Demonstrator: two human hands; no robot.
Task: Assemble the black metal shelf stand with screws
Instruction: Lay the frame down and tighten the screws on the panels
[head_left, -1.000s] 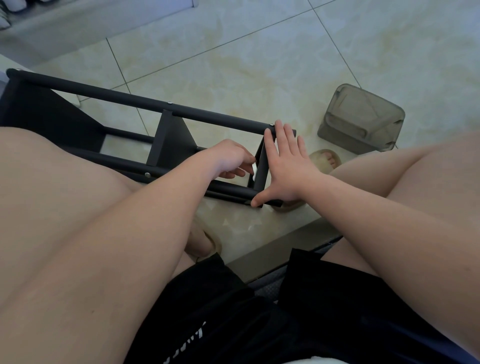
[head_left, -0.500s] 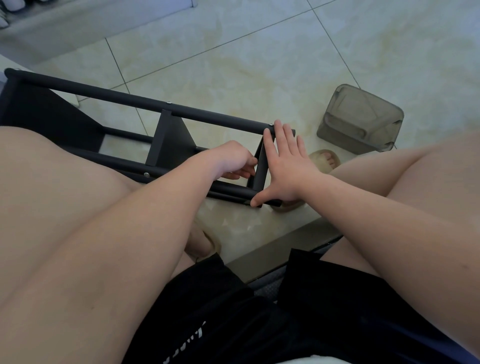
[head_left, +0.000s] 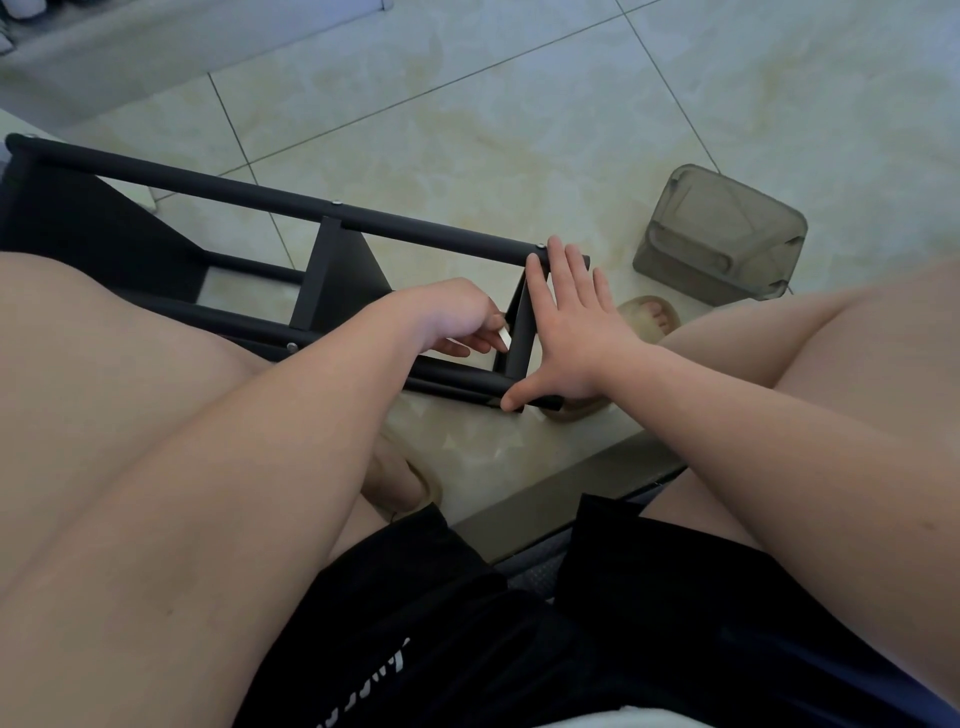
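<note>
The black metal shelf stand (head_left: 249, 195) lies on its side on the tiled floor between my knees. Screw heads show on its tubes, one (head_left: 336, 203) at the middle panel and one (head_left: 540, 246) at the right end. My right hand (head_left: 566, 332) lies flat with spread fingers against the outside of the end panel (head_left: 519, 338), thumb on the near tube. My left hand (head_left: 457, 312) reaches inside the frame with curled fingers and pinches a small silvery tool (head_left: 503, 335) against the inner face of that panel.
A grey translucent plastic box (head_left: 722, 234) stands on the floor just right of the stand's end. My sandalled feet (head_left: 649, 317) rest on the tiles near the frame. A low ledge edge (head_left: 571, 483) runs in front of me.
My left hand has turned slightly at the end panel, and the silvery tool now shows at its fingertips. The right hand and the stand have stayed put.
</note>
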